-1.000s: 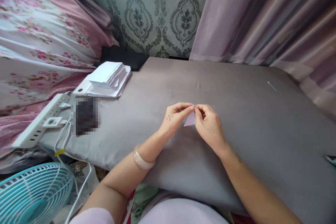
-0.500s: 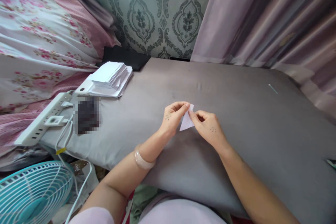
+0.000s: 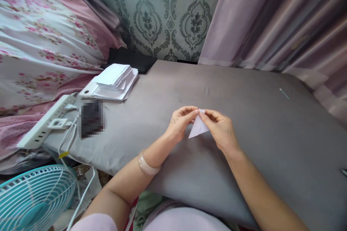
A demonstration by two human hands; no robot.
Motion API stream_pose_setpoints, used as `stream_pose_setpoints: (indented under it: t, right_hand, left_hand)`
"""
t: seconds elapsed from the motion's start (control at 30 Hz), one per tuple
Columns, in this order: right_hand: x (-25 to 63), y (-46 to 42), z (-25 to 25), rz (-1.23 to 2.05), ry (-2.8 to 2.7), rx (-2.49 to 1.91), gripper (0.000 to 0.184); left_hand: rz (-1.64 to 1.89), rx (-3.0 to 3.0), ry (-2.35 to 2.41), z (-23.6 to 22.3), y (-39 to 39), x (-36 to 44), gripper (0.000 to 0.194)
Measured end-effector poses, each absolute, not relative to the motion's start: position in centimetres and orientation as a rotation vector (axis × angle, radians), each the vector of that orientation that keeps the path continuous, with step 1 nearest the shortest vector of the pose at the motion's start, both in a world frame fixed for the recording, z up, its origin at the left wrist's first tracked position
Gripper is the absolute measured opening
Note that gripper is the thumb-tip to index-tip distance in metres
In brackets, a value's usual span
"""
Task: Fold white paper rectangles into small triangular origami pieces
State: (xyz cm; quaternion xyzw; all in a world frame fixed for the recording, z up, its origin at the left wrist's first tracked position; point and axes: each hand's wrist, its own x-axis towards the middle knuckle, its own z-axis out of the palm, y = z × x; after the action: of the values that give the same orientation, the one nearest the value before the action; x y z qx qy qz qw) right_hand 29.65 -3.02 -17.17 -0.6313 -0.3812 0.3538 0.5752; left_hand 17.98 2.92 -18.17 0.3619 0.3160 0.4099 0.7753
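A small folded piece of white paper [image 3: 198,127], roughly triangular, is held up between both hands above the grey-covered table [image 3: 151,122]. My left hand [image 3: 182,122] pinches its upper tip between thumb and fingers. From the other side my right hand [image 3: 219,125] grips the same paper near the top, the thumb lying along its right edge. The paper's wide end hangs toward me, with a fold line showing. Part of the right side is covered by my right fingers. A pale bangle [image 3: 148,164] circles my left wrist.
A stack of white paper sheets [image 3: 115,79] lies at the back left, before a black flat item [image 3: 130,59]. A power strip [image 3: 45,122] with cables and a blurred-out dark object [image 3: 91,118] are on the left. A teal fan [image 3: 35,198] stands at lower left. A thin stick [image 3: 284,94] lies far right.
Both hands have shifted slightly to the right with the paper. My right thumb now sits nearer the top, and more of the paper's lower part shows.
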Motion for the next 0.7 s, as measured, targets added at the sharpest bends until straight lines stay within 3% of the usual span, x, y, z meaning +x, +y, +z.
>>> stream_pose_setpoints:
  t: [0.7]
  right_hand:
    - [29.41, -3.1, -17.66, 0.594, -1.122, -1.464, 0.024]
  left_hand:
    - [0.88, 0.79, 0.759, -17.91, 3.15, 17.7, 0.012]
